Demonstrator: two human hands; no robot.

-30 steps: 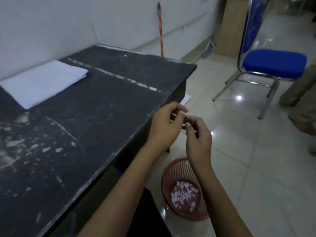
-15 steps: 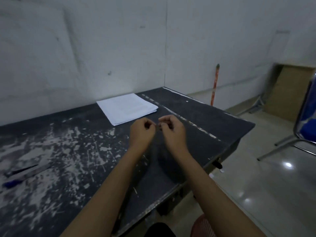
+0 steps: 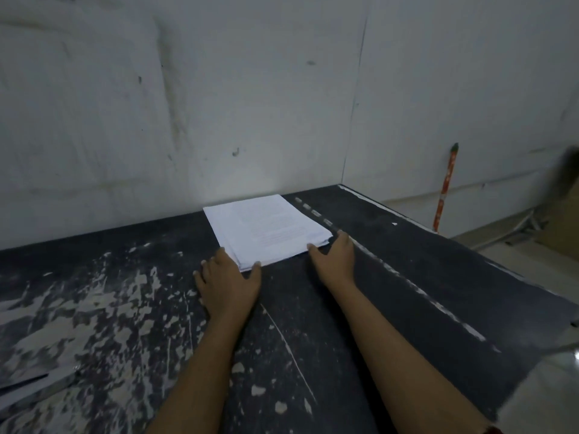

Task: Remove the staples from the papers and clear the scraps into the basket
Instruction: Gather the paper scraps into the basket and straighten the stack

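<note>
At the far side of the worn black table (image 3: 329, 308), close to the pale wall, lies the stack of white printed paper sheets (image 3: 266, 230) — flat, roughly squared, faint red text on top. Left hand (image 3: 227, 281) sits at the stack's near-left corner, palm down on the table, fingers spread, thumb tip touching the paper edge. Right hand (image 3: 333, 258) is at the near-right corner, fingertips against the edge. Neither grip has closed on anything: both are released and flat, just bracketing the stack. No staple is visible from this angle — too small or hidden — and the basket is out of view.

Likely step: pulling the stack closer or taking the top bundle.

Risks, judged from this layout:
- Loose sheets may fan or slide apart if only the corners get pushed, since nothing pins the top.
- Dragging over the chipped, flaky table surface could snag the bottom sheet or crease a corner.
- Stack sits near the white dashed strip (image 3: 388, 270) and the right table edge beyond it; a sideways shove could send pages off there.
- Dim light makes a staple hard to spot — easy to miss one or tear the corner when prying.
- With the basket unseen, scraps could land on the floor instead.
</note>
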